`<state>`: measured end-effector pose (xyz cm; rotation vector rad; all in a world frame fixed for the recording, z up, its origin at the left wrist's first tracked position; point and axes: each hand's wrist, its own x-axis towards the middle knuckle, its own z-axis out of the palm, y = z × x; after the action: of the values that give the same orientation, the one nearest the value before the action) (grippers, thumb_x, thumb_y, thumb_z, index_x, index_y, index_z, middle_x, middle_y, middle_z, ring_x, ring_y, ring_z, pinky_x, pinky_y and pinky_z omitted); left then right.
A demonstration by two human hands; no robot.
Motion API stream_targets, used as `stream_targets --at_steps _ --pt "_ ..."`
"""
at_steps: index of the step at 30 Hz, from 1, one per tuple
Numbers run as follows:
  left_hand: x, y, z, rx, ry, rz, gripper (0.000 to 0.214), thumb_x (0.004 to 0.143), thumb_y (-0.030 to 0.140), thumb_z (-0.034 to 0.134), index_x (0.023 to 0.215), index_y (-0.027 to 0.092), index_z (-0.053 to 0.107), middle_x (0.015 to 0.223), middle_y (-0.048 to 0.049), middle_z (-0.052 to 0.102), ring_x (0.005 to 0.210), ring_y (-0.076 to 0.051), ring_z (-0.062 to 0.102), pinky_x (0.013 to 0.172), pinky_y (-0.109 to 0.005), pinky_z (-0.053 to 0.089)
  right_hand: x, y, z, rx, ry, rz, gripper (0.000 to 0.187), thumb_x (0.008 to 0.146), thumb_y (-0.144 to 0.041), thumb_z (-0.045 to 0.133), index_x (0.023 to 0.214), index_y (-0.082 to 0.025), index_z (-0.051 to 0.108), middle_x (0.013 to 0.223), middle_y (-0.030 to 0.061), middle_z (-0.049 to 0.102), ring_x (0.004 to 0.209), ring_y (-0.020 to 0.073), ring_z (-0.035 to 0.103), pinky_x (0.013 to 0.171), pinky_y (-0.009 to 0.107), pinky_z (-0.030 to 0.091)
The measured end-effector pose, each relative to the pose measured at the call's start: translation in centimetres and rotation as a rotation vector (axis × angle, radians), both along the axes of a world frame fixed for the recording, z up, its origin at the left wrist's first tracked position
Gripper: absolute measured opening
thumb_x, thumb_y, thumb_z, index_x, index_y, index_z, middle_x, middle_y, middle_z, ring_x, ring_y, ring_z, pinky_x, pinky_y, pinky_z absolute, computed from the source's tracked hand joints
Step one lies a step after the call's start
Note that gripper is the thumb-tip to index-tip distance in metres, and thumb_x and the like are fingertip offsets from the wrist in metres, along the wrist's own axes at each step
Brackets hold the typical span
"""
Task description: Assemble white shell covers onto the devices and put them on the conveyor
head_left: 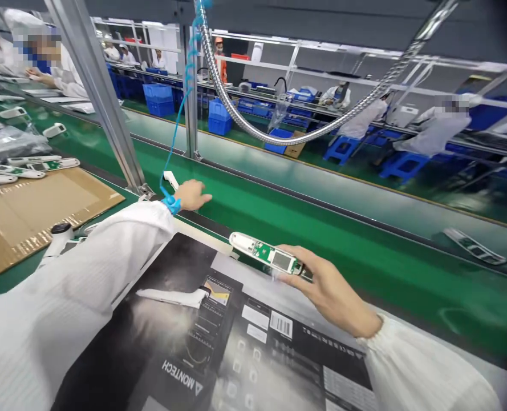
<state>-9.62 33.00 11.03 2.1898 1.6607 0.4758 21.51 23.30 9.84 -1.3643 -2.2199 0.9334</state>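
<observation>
My right hand [328,288] grips a long white device half [264,253] with a green circuit board and small display showing, held over the near edge of the green conveyor belt [304,222]. My left hand [192,194] reaches out over that belt with its fingers stretched forward and nothing in them. A blue wrist strap [171,204] with a coiled blue cord [180,108] circles its wrist. A white part [170,178] lies just beyond that wrist. Both arms wear white sleeves.
A dark printed mat [219,342] with a white part [174,296] on it lies below my arms. Cardboard [31,214] and several white devices [31,165] sit at left. A metal post [103,103] and flexible hose [287,137] rise ahead. Another part [475,246] rides the far belt. Other workers sit behind.
</observation>
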Motion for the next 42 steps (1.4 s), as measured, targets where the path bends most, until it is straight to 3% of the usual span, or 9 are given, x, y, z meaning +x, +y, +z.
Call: stream_targets --at_steps 5,8,12,16,20,24,30,36,42 --pt "4.9 -10.6 1.6 -0.400 -0.205 -0.479 0.039 0.095 0.044 0.046 0.110 0.014 0.067 0.092 0.0012 0.072 0.078 -0.011 0.067 0.070 -0.017 0.048 -0.4 -4.8 0.1 0.056 0.019 0.043 0.038 0.089 -0.042 0.060 0.127 -0.033 0.057 0.130 0.0055 0.061 0.124 0.0302 0.054 0.105 0.051 0.042" --pt "7.2 -16.7 0.5 -0.446 -0.281 -0.350 0.027 0.095 0.033 0.047 0.098 0.016 0.066 0.081 -0.0029 0.070 0.065 -0.015 0.064 0.062 -0.024 0.048 -0.4 -7.7 -0.2 0.147 0.079 -0.029 0.040 0.089 -0.043 0.062 0.127 -0.032 0.056 0.131 0.0066 0.060 0.123 0.0291 0.054 0.104 0.050 0.043" --pt "8.5 -21.4 -1.4 -0.223 -0.236 -0.200 0.025 0.095 0.031 0.045 0.105 0.021 0.064 0.091 -0.0057 0.070 0.086 -0.022 0.065 0.080 -0.031 0.048 -0.8 -11.2 -0.6 0.403 0.026 -0.162 0.012 0.093 -0.034 0.059 0.103 -0.027 0.063 0.109 0.0042 0.068 0.104 0.0240 0.060 0.091 0.042 0.043" --pt "8.8 -23.2 -2.8 -0.220 -0.281 -0.140 0.023 0.093 0.029 0.044 0.103 0.021 0.064 0.088 -0.0069 0.069 0.087 -0.023 0.064 0.078 -0.032 0.047 -2.0 -14.0 -1.3 0.618 -0.139 -0.193 0.009 0.093 -0.021 0.058 0.086 -0.024 0.063 0.091 0.0004 0.068 0.087 0.0205 0.058 0.083 0.039 0.032" --pt "8.8 -23.4 -4.9 -0.411 -0.581 0.144 0.024 0.090 0.037 0.047 0.092 0.018 0.061 0.076 -0.0044 0.065 0.060 -0.017 0.058 0.056 -0.027 0.044 -2.4 -14.2 -2.3 0.454 -0.015 -0.118 0.017 0.095 -0.017 0.051 0.079 -0.022 0.056 0.084 -0.0013 0.064 0.080 0.0166 0.056 0.080 0.035 0.032" --pt "8.5 -23.5 -6.3 -0.488 -0.890 0.408 0.035 0.087 0.050 0.048 0.095 0.017 0.056 0.081 -0.0036 0.063 0.052 -0.012 0.051 0.046 -0.024 0.040 -1.3 -7.8 -4.0 0.203 -0.056 -0.303 0.018 0.097 -0.027 0.044 0.080 -0.022 0.049 0.075 -0.0018 0.058 0.071 0.0158 0.053 0.072 0.030 0.037" --pt "8.1 -24.5 -5.1 -0.618 -0.962 0.368 0.040 0.084 0.056 0.053 0.093 0.017 0.057 0.065 0.0003 0.057 0.053 -0.012 0.050 0.050 -0.023 0.038 0.1 0.7 -7.2 0.131 -0.325 -0.553 0.011 0.075 -0.027 0.068 0.077 -0.020 0.059 0.092 0.0064 0.060 0.095 0.0271 0.053 0.077 0.038 0.034" --pt "6.9 -26.4 -4.0 -0.763 -0.946 0.379 0.047 0.079 0.064 0.057 0.089 0.019 0.059 0.065 0.0001 0.057 0.058 -0.014 0.049 0.053 -0.024 0.033 7.4 -6.9 -4.7 0.219 -0.279 -0.469 0.019 0.087 -0.039 0.055 0.091 -0.023 0.064 0.092 0.0021 0.066 0.079 0.0180 0.058 0.076 0.033 0.041" --pt "7.0 -27.4 -4.5 -0.867 -0.947 0.345 0.048 0.079 0.068 0.057 0.091 0.021 0.059 0.065 0.0011 0.056 0.062 -0.015 0.047 0.060 -0.026 0.034 17.0 -15.5 -3.8 0.110 -0.874 -0.892 0.023 0.089 -0.036 0.051 0.094 -0.021 0.067 0.102 0.0081 0.069 0.099 0.0288 0.062 0.077 0.041 0.039"
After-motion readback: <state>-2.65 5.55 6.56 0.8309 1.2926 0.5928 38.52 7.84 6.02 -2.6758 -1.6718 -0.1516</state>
